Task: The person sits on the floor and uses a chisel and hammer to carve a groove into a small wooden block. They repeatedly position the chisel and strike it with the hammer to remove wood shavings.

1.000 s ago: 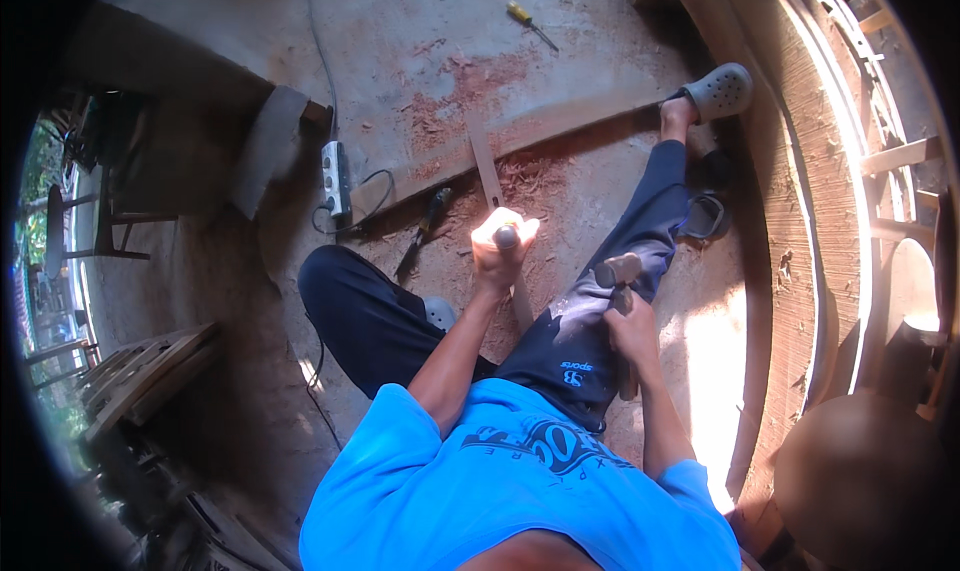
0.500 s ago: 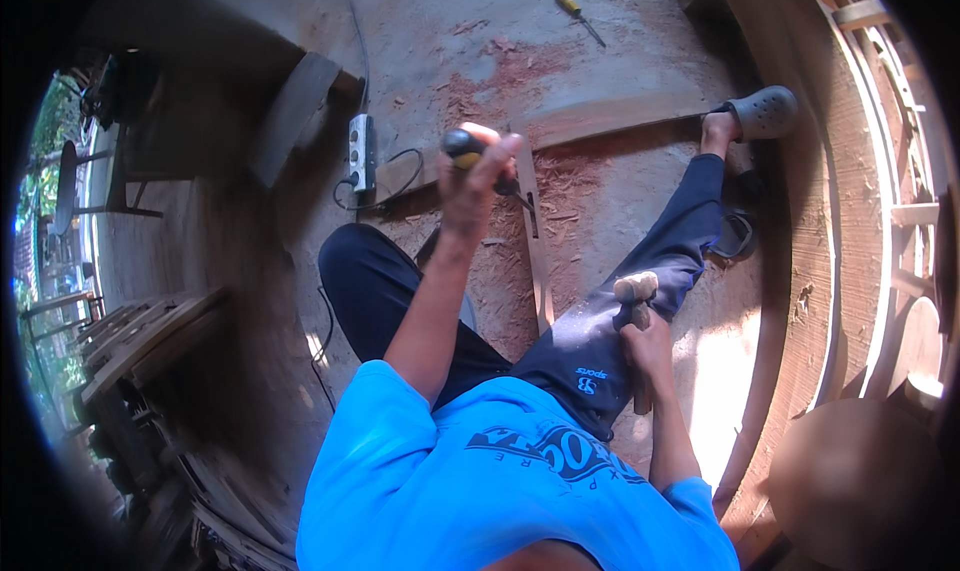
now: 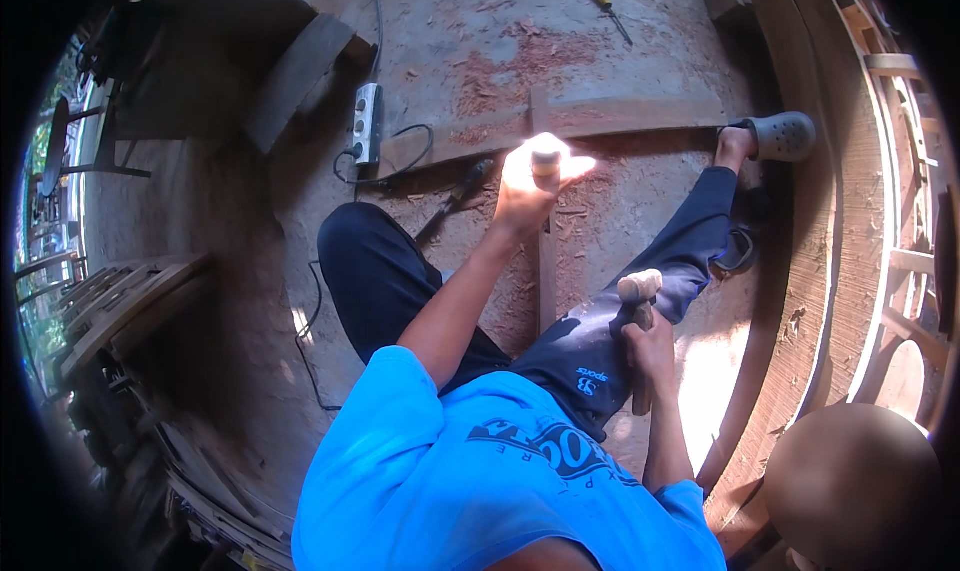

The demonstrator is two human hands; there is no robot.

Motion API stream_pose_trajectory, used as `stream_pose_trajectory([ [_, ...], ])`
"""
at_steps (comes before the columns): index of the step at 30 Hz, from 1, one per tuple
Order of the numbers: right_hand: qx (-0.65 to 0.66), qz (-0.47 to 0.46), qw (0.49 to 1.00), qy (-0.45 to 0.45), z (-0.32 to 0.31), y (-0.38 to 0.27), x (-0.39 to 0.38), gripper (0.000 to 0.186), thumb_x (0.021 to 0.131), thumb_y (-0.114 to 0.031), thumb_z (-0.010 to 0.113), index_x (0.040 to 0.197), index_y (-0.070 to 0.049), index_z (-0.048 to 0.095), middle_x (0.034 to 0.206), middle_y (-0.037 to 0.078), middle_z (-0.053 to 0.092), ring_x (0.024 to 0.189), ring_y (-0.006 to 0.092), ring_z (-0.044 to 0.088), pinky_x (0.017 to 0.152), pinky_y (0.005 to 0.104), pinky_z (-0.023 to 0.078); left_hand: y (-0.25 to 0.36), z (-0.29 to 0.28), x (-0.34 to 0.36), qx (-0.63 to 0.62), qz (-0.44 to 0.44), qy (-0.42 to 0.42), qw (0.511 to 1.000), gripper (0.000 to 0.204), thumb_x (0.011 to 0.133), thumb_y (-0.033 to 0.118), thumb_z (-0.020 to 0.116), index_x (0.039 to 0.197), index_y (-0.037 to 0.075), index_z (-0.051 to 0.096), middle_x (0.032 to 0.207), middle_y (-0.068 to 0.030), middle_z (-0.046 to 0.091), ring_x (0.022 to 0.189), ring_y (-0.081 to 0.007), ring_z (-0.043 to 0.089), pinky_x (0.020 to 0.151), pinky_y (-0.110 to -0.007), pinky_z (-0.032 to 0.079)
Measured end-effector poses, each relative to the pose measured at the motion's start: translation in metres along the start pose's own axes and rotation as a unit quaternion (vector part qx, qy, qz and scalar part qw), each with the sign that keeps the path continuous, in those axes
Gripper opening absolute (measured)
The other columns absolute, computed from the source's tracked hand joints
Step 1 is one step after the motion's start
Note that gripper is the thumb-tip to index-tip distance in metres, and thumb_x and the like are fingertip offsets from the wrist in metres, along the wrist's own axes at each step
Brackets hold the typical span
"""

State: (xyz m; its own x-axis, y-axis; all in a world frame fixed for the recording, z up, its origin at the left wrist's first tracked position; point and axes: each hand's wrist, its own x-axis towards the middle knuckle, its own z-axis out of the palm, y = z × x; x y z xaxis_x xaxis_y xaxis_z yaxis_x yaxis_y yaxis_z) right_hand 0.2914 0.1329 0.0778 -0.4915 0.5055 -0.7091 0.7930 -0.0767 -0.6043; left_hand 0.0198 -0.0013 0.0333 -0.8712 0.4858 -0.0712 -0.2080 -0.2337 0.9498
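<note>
My left hand (image 3: 527,193), brightly lit by the sun, is closed around the handle of a chisel (image 3: 546,161). Only the rounded handle end shows, pointing up; the blade is hidden below the hand. Under that hand a narrow wooden strip (image 3: 546,281) runs toward me between my legs, its far end across a longer board (image 3: 640,114). My right hand (image 3: 650,341) rests by my right thigh, wrapped round the handle of a mallet (image 3: 640,287) close under its pale, worn head. The mallet's handle hangs down toward my hip.
A white power strip (image 3: 366,121) with a black cord lies at left. Beside my left knee is a long dark tool (image 3: 456,201). A yellow-handled screwdriver (image 3: 610,11) lies on the far floor among reddish shavings (image 3: 545,51). A large timber slab (image 3: 810,301) stands along the right.
My left hand has moved right with the chisel, over the strip, and the handle end now faces up. The dark tool by my knee shows more. My right hand still holds the mallet.
</note>
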Motion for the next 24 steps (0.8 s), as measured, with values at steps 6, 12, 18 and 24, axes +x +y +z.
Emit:
stream_pose_trajectory([
  [6, 0.020, -0.171, 0.985, -0.014, -0.001, -0.079, -0.006, 0.008, 0.083, -0.006, 0.064, 0.086, -0.004, 0.057, 0.063, 0.002, 0.055, 0.048, 0.0107, 0.052, 0.045, 0.0278, 0.040, -0.006, 0.004, 0.004, 0.102, -0.021, 0.002, 0.995, 0.025, 0.085, 0.016, 0.085, 0.088, 0.005, 0.063, 0.081, 0.0000, 0.063, 0.078, -0.0098, 0.060, 0.073, -0.028, 0.051],
  [12, 0.126, -0.385, 0.914, 0.000, -0.045, -0.211, -0.031, 0.014, 0.088, -0.006, 0.068, 0.097, -0.004, 0.057, 0.070, 0.001, 0.056, 0.048, 0.0076, 0.051, 0.045, 0.0243, 0.040, -0.011, 0.007, -0.002, 0.103, -0.029, 0.017, 0.994, 0.026, 0.083, 0.013, 0.087, 0.085, 0.009, 0.061, 0.076, 0.0043, 0.059, 0.069, -0.0057, 0.054, 0.063, -0.024, 0.046],
  [18, 0.218, -0.570, 0.788, -0.082, -0.077, -0.347, -0.071, 0.017, 0.090, -0.018, 0.065, 0.096, -0.006, 0.054, 0.075, 0.005, 0.053, 0.057, 0.0122, 0.052, 0.053, 0.0271, 0.045, -0.018, 0.009, -0.007, 0.086, -0.063, 0.025, 0.994, 0.027, 0.082, 0.015, 0.087, 0.085, 0.009, 0.061, 0.078, 0.0052, 0.059, 0.072, -0.0049, 0.053, 0.066, -0.024, 0.047],
  [24, -0.499, -0.299, 0.814, -0.009, 0.048, -0.227, 0.014, 0.034, 0.082, -0.012, 0.067, 0.114, -0.001, 0.065, 0.082, 0.027, 0.069, 0.081, 0.0428, 0.071, 0.076, 0.0503, 0.057, -0.034, 0.002, -0.018, 0.050, -0.001, -0.012, 0.999, 0.018, 0.090, 0.016, 0.076, 0.100, 0.005, 0.064, 0.087, 0.0001, 0.063, 0.080, -0.0105, 0.058, 0.074, -0.030, 0.051],
])
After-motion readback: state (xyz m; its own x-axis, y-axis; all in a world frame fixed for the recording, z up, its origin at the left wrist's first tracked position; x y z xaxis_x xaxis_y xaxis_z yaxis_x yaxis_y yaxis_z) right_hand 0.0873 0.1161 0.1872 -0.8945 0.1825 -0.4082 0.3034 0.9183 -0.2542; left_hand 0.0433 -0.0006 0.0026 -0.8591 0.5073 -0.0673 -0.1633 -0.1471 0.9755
